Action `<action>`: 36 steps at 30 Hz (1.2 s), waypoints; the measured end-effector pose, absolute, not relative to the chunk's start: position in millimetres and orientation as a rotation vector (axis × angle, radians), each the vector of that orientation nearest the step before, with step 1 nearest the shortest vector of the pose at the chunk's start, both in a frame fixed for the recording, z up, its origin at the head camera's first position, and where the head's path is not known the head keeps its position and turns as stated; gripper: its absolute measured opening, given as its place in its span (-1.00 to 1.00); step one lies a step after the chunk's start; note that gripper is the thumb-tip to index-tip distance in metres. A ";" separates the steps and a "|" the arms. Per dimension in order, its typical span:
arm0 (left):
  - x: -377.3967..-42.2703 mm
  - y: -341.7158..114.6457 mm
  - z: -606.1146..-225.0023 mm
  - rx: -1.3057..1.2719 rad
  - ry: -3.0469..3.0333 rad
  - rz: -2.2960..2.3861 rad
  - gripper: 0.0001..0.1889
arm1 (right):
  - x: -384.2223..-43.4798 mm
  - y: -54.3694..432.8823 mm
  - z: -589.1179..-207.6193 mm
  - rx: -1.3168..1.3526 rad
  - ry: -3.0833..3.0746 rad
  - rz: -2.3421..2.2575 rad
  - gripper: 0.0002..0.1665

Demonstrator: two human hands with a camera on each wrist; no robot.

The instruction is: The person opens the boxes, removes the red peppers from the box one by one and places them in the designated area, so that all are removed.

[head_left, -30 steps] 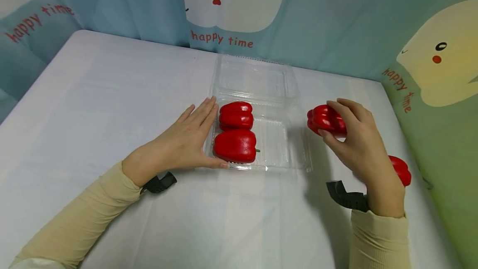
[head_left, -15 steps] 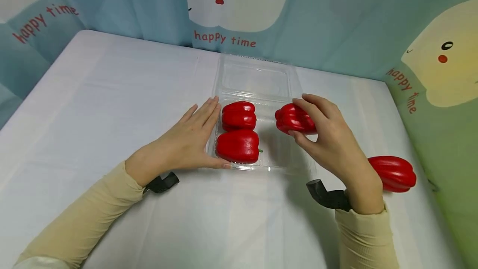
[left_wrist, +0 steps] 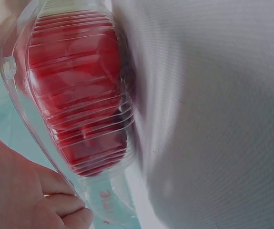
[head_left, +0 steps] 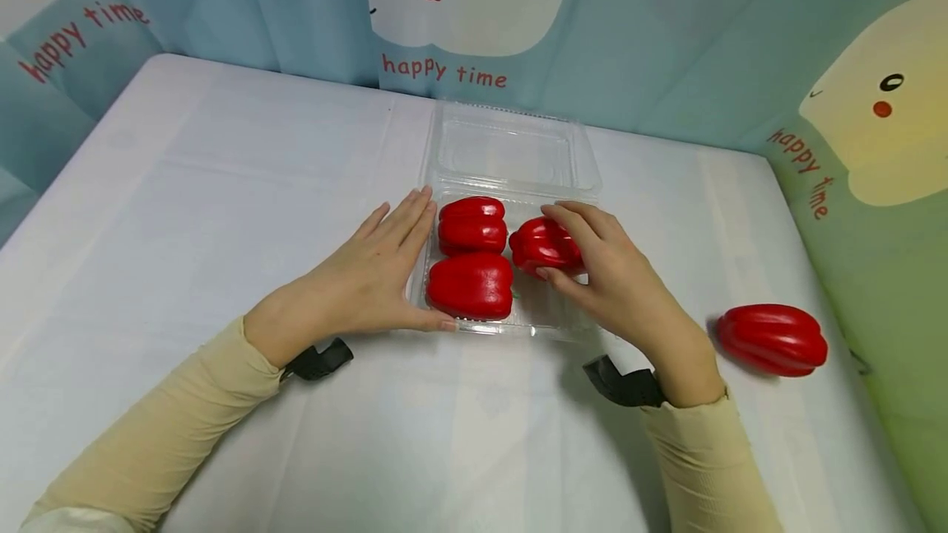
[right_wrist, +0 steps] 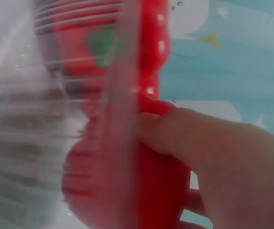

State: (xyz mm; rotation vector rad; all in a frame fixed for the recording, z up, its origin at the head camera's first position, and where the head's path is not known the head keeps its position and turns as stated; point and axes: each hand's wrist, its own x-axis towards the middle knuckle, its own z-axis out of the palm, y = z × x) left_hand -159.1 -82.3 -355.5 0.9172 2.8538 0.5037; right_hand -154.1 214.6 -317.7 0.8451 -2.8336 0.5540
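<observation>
A clear plastic clamshell container (head_left: 544,327) lies on the table with its lid (head_left: 511,146) folded back. Two red bell peppers, one behind (head_left: 472,225) and one in front (head_left: 470,286), sit in its left half. My left hand (head_left: 363,270) rests with straight fingers along the left rim, its thumb at the front corner. In the left wrist view, red peppers (left_wrist: 77,67) show through the ribbed wall. My right hand (head_left: 615,270) grips a third red bell pepper (head_left: 544,245) between thumb and fingers, inside the container's right side. The right wrist view shows that thumb against the pepper (right_wrist: 163,186).
Another red bell pepper (head_left: 772,340) lies on the white-covered table (head_left: 459,434) at the right. A printed curtain (head_left: 629,48) hangs behind the table and along its sides.
My right hand has carried its pepper leftward from beside the container into its right half. The pepper at the far right has come into full view. My left hand stays at the rim.
</observation>
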 end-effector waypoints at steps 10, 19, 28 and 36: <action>-160.2 -82.3 -355.5 0.932 2.857 0.506 0.35 | -164.5 214.5 -333.2 0.831 -2.780 0.490 -0.28; -160.4 -82.3 -354.1 0.934 2.858 0.509 0.35 | -168.7 211.7 -341.4 0.775 -2.739 0.478 -0.31; -160.4 -82.9 -354.5 0.924 2.850 0.517 0.35 | -168.7 208.2 -344.0 0.767 -2.774 0.397 -0.20; -159.2 -83.2 -355.2 0.919 2.853 0.520 0.35 | -166.8 206.7 -341.9 0.731 -2.815 0.330 -0.20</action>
